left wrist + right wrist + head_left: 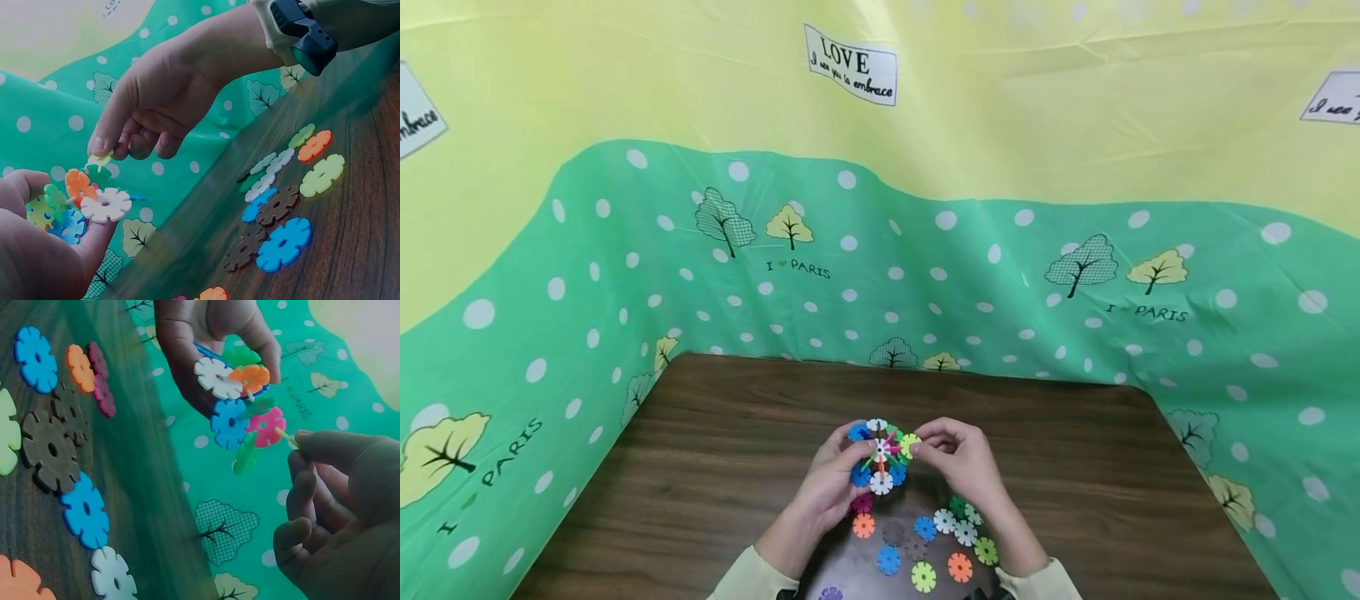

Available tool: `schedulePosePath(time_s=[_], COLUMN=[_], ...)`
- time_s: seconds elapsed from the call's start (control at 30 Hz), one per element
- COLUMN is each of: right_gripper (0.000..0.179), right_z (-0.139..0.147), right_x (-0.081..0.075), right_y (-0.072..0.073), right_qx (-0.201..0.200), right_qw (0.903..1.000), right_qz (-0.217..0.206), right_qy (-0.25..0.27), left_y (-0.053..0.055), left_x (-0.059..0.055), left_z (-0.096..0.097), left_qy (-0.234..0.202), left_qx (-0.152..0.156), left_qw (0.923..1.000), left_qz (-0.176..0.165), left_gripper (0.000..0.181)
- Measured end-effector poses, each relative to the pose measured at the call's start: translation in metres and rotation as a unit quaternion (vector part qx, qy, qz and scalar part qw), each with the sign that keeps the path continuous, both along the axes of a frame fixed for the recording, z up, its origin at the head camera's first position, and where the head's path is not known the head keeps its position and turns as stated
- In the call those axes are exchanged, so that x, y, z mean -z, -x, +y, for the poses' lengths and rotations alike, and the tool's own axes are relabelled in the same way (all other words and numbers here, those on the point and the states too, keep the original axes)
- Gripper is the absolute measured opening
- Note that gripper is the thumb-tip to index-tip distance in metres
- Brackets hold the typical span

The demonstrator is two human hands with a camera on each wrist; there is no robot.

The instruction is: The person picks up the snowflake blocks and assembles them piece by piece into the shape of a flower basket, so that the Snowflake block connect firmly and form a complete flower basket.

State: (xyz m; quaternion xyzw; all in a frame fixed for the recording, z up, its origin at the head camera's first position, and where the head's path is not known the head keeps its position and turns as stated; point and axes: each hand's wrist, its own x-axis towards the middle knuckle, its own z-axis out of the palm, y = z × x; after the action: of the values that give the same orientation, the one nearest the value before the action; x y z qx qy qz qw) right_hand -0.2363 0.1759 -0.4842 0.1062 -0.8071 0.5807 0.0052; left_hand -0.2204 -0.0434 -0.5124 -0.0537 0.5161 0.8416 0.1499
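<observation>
My left hand (824,486) grips a cluster of interlocked snowflake discs (882,482) above the table, with white, blue, orange, green and pink pieces in it. In the right wrist view a pink disc (267,428) and a blue disc (229,424) show on the cluster's near side. My right hand (968,461) pinches a yellow-green snowflake disc (910,445) between thumb and index finger. That disc appears edge-on in the right wrist view, its rim against or very close to the pink disc; whether the two are slotted together I cannot tell.
Loose discs lie on the dark wooden table (715,500) below my hands: blue (889,560), orange (959,567), yellow-green (923,576), white (966,532), brown (50,450) and others. A green and yellow printed cloth (925,283) hangs around the table's back and sides.
</observation>
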Motion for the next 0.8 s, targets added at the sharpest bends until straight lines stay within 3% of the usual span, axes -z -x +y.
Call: schedulePosePath(time_s=[0.37, 0.63, 0.8], right_gripper=[0.010, 0.019, 0.028], right_z=[-0.007, -0.001, 0.007], right_x=[0.007, 0.006, 0.004], right_y=[0.003, 0.004, 0.006], right_qx=[0.013, -0.035, -0.087], right_qw=[0.9999, 0.9993, 0.9959], right_qz=[-0.008, -0.015, -0.007], right_qy=[-0.007, -0.003, -0.021], left_y=[0.000, 0.001, 0.003], left_x=[-0.001, 0.002, 0.003], left_z=[0.000, -0.001, -0.004], left_qy=[0.027, 0.049, 0.053], left_qx=[-0.001, -0.023, -0.033], left_qw=[0.9996, 0.9985, 0.9979], left_qz=[0.008, -0.005, -0.016], left_gripper=[0.072, 0.070, 0.068])
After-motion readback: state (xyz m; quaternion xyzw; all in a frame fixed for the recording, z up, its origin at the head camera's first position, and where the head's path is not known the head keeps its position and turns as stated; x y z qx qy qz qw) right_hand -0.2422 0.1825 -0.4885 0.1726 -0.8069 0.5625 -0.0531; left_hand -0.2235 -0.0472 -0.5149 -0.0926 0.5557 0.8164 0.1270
